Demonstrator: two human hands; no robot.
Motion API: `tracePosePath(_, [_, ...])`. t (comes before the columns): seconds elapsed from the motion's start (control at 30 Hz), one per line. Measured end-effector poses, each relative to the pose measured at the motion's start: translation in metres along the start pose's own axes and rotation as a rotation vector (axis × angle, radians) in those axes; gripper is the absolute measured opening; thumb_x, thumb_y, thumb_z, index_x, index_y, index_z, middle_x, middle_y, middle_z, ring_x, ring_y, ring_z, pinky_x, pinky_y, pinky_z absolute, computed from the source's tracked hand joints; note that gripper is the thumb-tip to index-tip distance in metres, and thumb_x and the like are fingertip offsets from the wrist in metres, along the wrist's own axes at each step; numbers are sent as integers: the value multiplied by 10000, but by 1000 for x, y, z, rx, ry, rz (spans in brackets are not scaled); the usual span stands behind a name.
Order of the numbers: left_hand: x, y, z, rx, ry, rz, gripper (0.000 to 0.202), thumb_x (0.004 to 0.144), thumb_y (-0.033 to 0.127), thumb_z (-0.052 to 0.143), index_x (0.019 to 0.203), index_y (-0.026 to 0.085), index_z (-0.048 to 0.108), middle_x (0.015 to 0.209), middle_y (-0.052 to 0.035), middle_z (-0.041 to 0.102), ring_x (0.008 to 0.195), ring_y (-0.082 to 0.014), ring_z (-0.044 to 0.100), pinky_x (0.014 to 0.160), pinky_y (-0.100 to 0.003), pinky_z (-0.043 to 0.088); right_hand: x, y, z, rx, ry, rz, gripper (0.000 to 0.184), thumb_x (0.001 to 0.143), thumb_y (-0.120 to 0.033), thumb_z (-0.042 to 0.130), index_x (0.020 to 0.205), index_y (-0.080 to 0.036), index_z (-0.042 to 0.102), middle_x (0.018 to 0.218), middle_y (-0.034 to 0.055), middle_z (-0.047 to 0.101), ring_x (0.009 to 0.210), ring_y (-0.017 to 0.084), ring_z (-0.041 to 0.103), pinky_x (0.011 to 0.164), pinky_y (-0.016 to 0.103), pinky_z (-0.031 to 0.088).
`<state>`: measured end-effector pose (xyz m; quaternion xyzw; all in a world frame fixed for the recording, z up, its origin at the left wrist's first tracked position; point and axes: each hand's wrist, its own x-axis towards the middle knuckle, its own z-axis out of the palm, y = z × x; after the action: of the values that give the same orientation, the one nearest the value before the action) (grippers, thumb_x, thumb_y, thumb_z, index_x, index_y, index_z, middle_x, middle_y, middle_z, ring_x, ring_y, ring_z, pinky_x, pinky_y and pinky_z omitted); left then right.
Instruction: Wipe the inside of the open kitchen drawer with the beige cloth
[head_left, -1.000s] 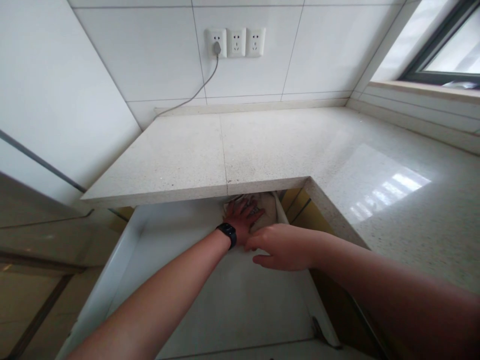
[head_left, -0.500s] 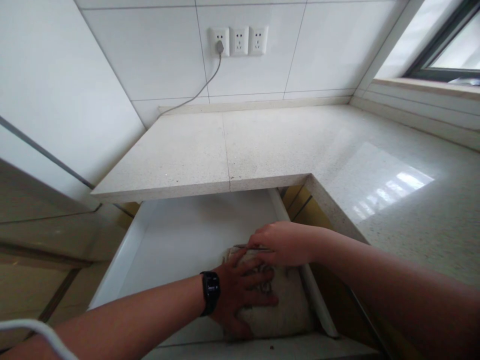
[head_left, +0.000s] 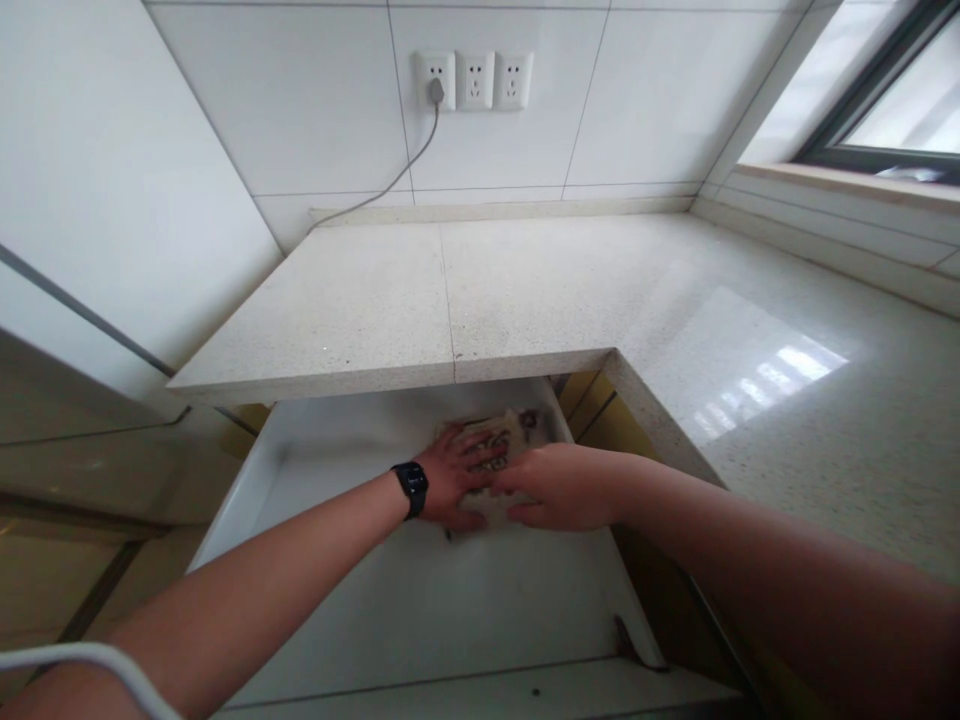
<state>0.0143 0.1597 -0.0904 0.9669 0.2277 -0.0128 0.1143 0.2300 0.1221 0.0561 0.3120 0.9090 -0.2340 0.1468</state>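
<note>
White tiled wall (head_left: 322,100) fills the bkgd, thin dark joints btwn tiles. Below it, the pale speckled desk (head_left: 360,300) turns at an inner corner & runs toward the R side, w/ a bright light patch (head_left: 772,380) on top. Big white panel (head_left: 90,150) stands at far L. White drawer (head_left: 450,610) is pulled out from under the desk's front edge; yellowish cabinet interior (head_left: 592,400) shows just R of it. Dark-framed window (head_left: 907,110) up in the top R corner.

Pale cloth (head_left: 514,440) w/ brown pattern lies on the drawer floor, toward the back R part, near the R side wall; partly covered by the hands, a bit blurred. L hand (head_left: 446,475): palm down on the cloth, fingers spread wide. R hand (head_left: 574,485): just beside the L one, over the cloth's R part, fingers curled, thumb below them; can't tell if it's pinching any fabric.

Smaller stuff: white cable (head_left: 82,652) curves across the bottom L corner, in front of the L forearm. Three wall sockets (head_left: 475,82) in a row; grey cord (head_left: 405,170) drops from the leftmost to the desk's back L corner. Black watch (head_left: 412,485) on L wrist. Grey plug (head_left: 436,92) in the leftmost outlet.
</note>
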Motion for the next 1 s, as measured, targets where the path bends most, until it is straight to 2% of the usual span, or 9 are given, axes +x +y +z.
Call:
tracePosePath(0.13, [6,-45,-9,41,22,-156,854,778,705,561,1529,450,245,1652,18,133,1500,-361,88,1166,-613,-1,1,8,9,6,14,-6,425,914,-408,500,1258,-203,642,1164,145,706,1056,308,665,854,401,485])
tracePosePath(0.27, [2,-80,-17,40,57,-381,811,834,697,493,1542,450,185,1655,23,129,1496,-348,102,1161,-566,74,1,12,12,33,10,-2,438,913,-425,503,1272,-211,633,1202,136,693,1078,304,659,877,399,485])
tracePosePath(0.33, [-1,-90,-18,19,41,-464,804,851,711,453,1549,441,160,1652,8,149,1486,-357,127,1150,-562,102,1,12,12,34,6,0,443,910,-426,508,1274,-207,633,1198,136,695,1076,302,660,876,393,484])
tracePosePath(0.43, [-5,-90,-17,36,49,-492,804,857,714,438,1553,430,154,1653,-1,143,1485,-365,113,1151,-563,82,0,13,12,35,6,6,450,908,-429,513,1283,-209,628,1197,135,694,1074,297,660,878,390,482])
tracePosePath(0.57, [-21,-70,-9,108,71,-421,816,853,684,483,1558,386,197,1657,-27,117,1495,-365,74,1168,-564,-1,1,15,14,44,14,-1,453,906,-434,515,1286,-214,627,1202,135,691,1079,296,659,879,391,479])
tracePosePath(0.7, [-54,-33,3,114,41,-296,871,824,733,501,1559,394,179,1654,-64,114,1493,-403,78,1148,-640,-53,1,12,15,38,3,15,458,896,-432,523,1284,-213,632,1191,147,695,1094,315,654,873,403,479])
tracePosePath(0.8, [-81,6,9,27,-19,-125,871,824,754,481,1554,437,128,1652,-61,93,1483,-427,119,1118,-714,-5,1,7,14,13,-12,30,449,889,-422,527,1273,-218,640,1163,150,704,1059,321,667,848,409,482])
tracePosePath(0.9, [-101,44,11,-42,-35,41,847,790,793,483,1528,485,203,1639,-20,155,1466,-439,190,1110,-746,53,2,3,14,2,-29,15,411,896,-404,513,1224,-210,666,1102,146,720,1004,312,682,814,396,482])
tracePosePath(1.0, [-109,63,5,-72,-48,166,804,819,759,478,1527,468,233,1622,-14,208,1466,-414,225,1133,-719,100,2,2,14,-15,-40,0,373,908,-377,487,1164,-198,690,1045,146,729,971,306,686,789,387,477])
